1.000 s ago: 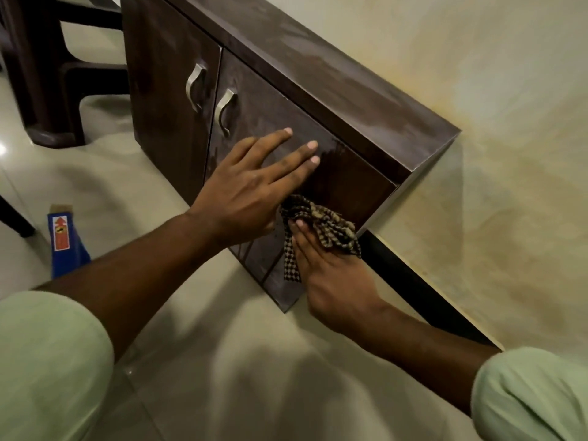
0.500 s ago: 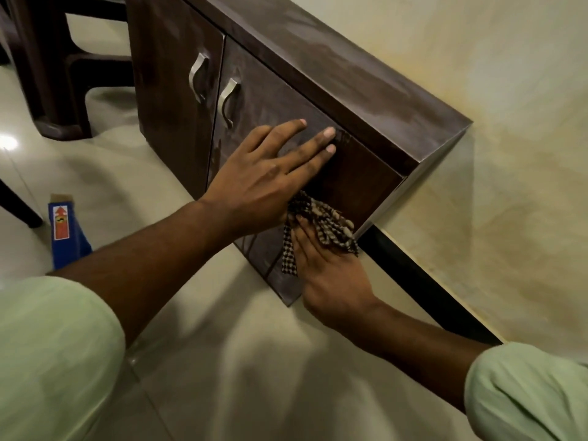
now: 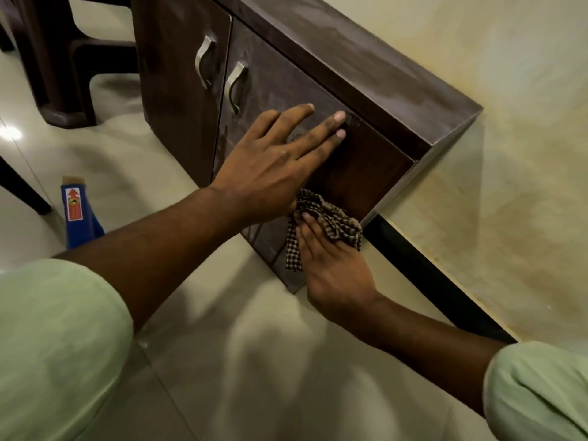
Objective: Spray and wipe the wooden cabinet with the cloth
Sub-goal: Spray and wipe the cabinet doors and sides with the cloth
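Observation:
A low dark wooden cabinet [image 3: 366,65] with two doors and curved metal handles [image 3: 235,85] stands against the wall. My left hand [image 3: 273,163] lies flat with straight fingers on the right door. Just below it, my right hand [image 3: 331,259] presses a bunched brown checked cloth [image 3: 331,218] against the lower right part of the same door, fingers straight on the cloth. One strip of the cloth hangs down beside my thumb. A blue spray bottle [image 3: 78,214] with a red label stands on the floor at the left, away from both hands.
A dark plastic chair [image 3: 60,71] stands left of the cabinet, and another dark leg [image 3: 22,192] shows at the far left. The floor is pale glossy tile [image 3: 254,361]. A black skirting strip [image 3: 439,281] runs along the beige wall to the right.
My right hand has slid the cloth a little up and right along the door toward its lower right edge. My left hand stays flat on the door.

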